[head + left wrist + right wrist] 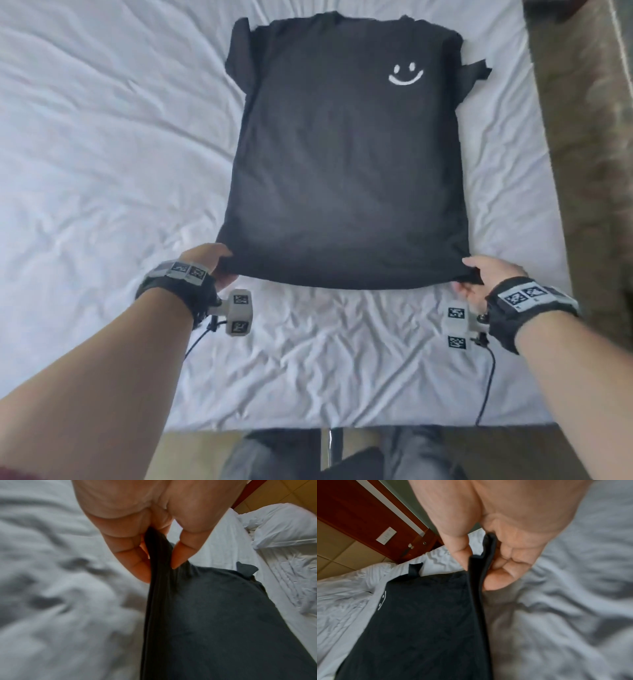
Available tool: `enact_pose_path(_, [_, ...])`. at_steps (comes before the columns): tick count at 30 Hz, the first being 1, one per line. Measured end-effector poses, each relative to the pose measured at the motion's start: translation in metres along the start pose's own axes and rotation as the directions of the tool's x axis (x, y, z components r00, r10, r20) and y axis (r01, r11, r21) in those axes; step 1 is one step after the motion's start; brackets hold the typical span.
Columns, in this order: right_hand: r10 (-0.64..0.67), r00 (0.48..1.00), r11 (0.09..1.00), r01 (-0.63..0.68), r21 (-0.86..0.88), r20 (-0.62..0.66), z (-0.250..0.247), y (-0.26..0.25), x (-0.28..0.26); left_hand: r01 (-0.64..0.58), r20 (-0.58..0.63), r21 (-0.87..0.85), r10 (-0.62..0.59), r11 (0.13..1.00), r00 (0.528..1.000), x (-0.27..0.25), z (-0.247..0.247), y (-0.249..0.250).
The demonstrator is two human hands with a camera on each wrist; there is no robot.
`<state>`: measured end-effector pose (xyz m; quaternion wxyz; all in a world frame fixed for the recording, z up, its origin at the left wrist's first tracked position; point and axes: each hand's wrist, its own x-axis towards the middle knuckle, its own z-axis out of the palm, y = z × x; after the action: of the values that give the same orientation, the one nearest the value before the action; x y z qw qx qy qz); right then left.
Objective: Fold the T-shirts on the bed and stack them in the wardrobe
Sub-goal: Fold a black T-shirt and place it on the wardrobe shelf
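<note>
So the black T-shirt (pixel 346 154) is lying face up on the white bed sheet (pixel 102 154), sides and sleeves already tucked under so it's a long rectangle, with a little white smiley print (pixel 406 75) on the chest at the end of the shirt farthest from the person. A bit of sleeve pokes out on either side of the shirt near the collar end. The left hand (pixel 210 262) has the shirt's near left hem corner pinched between thumb and curled fingers (pixel 135 561), fabric bunched up in the grip. The right hand (pixel 474 279) is doing the same at the shirt's near right corner, thumb on one side and curled fingers (pixel 503 566) on the other, clamped on the folded edge. The hem between the two hands looks slightly raised off the sheet, the rest of the shirt flat. Past the shirt's collar end the wrist views show a rumpled white pillow (pixel 281 526) and a reddish wooden headboard (pixel 359 513).
</note>
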<state>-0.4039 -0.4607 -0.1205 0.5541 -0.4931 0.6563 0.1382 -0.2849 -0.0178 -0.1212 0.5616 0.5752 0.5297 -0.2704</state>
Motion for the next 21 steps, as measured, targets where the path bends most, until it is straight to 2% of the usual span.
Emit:
enact_pose_path(3, [-0.044, 0.999, 0.998, 0.044, -0.038, -0.003, -0.007, 0.007, -0.004, -0.011, 0.002, 0.019, 0.011, 1.000, 1.000, -0.002, -0.009, -0.011])
enact_pose_path(8, [-0.139, 0.990, 0.948, 0.141, -0.285, 0.026, 0.001, 0.010, -0.001, -0.092, 0.005, 0.044, 0.092, 0.995, 0.996, 0.006, -0.015, -0.020])
enact_pose_path(9, [-0.169, 0.985, 0.925, 0.174, -0.338, 0.043, 0.002, 0.012, 0.014, -0.109, -0.006, 0.054, 0.109, 0.993, 0.994, 0.011, -0.017, -0.024])
enact_pose_path(12, [-0.292, 0.952, 0.802, 0.295, -0.519, 0.089, -0.001, 0.022, 0.117, -0.150, -0.035, 0.030, 0.151, 0.988, 0.988, 0.029, -0.020, -0.040])
enact_pose_path(13, [-0.299, 0.950, 0.814, 0.304, -0.496, 0.092, 0.000, 0.024, 0.130, -0.166, -0.047, 0.008, 0.166, 0.986, 0.985, 0.035, -0.021, -0.044])
enact_pose_path(14, [-0.293, 0.951, 0.834, 0.304, -0.460, 0.097, 0.001, 0.024, 0.120, -0.180, -0.058, -0.009, 0.179, 0.984, 0.982, 0.042, -0.022, -0.048])
enact_pose_path(17, [-0.296, 0.953, 0.884, 0.301, -0.359, 0.070, 0.012, 0.028, 0.053, -0.191, -0.046, -0.012, 0.190, 0.982, 0.981, 0.064, -0.026, -0.060])
enact_pose_path(21, [-0.331, 0.936, 0.896, 0.352, -0.271, 0.123, 0.004, 0.036, 0.050, -0.254, -0.051, -0.088, 0.251, 0.963, 0.967, 0.077, -0.037, -0.066])
